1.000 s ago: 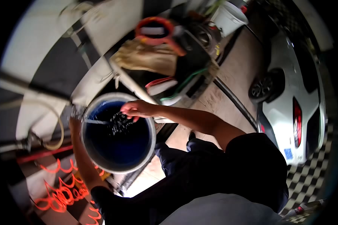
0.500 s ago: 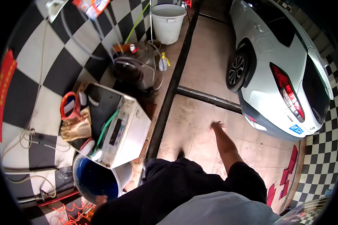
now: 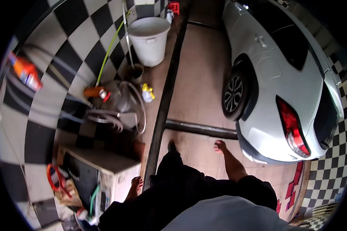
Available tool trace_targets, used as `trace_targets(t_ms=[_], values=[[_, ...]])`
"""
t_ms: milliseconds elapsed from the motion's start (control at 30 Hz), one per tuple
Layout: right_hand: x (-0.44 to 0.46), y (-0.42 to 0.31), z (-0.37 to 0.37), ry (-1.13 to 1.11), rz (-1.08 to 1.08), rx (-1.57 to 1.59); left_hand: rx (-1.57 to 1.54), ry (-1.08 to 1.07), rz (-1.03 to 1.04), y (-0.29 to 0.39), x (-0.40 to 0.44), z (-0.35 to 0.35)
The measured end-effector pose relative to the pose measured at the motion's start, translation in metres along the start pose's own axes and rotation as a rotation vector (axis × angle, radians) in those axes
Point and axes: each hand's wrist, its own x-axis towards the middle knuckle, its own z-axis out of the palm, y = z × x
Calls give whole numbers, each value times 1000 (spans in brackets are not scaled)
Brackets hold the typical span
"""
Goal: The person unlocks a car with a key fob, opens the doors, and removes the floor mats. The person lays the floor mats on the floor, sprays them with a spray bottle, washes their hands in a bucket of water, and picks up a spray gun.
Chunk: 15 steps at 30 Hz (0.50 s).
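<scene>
My left hand (image 3: 136, 184) hangs low beside the white washing machine (image 3: 123, 181), its fingers apart and nothing in them. My right hand (image 3: 219, 146) is held out over the tiled floor, left of the car's rear wheel, with loosely spread fingers and nothing held. On top of the machine lie tan gloves (image 3: 70, 193), an orange-red ring-shaped item (image 3: 54, 178) and a green-handled brush (image 3: 93, 198). Only a bit of the bucket of dark blue water (image 3: 85, 224) shows at the bottom edge.
A silver car (image 3: 264, 81) stands on the right. Along the checkered wall are a large white bucket (image 3: 150, 48), a metal machine with coiled hoses (image 3: 121, 102) and a small bottle with a yellow top (image 3: 147, 93). A dark floor channel (image 3: 164, 92) runs ahead.
Both hands have left the bucket of blue water, which has slid to the lower left edge of the view. The view has turned towards the car and moved forward along the floor.
</scene>
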Motion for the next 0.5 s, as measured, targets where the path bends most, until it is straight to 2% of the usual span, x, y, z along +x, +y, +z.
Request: trace_targets(t_ms=[33, 100, 133, 167, 200, 233, 267, 300, 333, 367, 400, 500], values=[[10, -6, -17, 108, 103, 35, -23, -45, -110, 35, 35, 14], [9, -34, -42, 159, 109, -194, 31, -189, -41, 115, 78, 60], [-1, -47, -57, 135, 114, -129, 56, -261, -2, 164, 99, 87], [5, -73, -68, 116, 120, -54, 144, -228, 122, 248, 138, 144], [17, -79, -75, 143, 146, -47, 214, -267, 149, 306, 147, 176], [37, -71, -88, 172, 164, -40, 308, -202, 217, 360, 144, 212], [53, -70, -93, 192, 209, -12, 429, -333, 338, 394, 209, 229], [72, -71, -97, 212, 250, 14, 370, -274, 354, 437, 212, 262], [87, -84, -99, 174, 340, 51, 392, -314, 400, 478, 230, 289], [106, -106, -105, 133, 425, 82, 443, -214, 435, 517, 230, 323], [126, -132, -113, 72, 470, 114, 399, -227, 412, 546, 240, 347], [227, -221, -129, 78, 393, 43, 295, -206, 369, 625, 253, 404]])
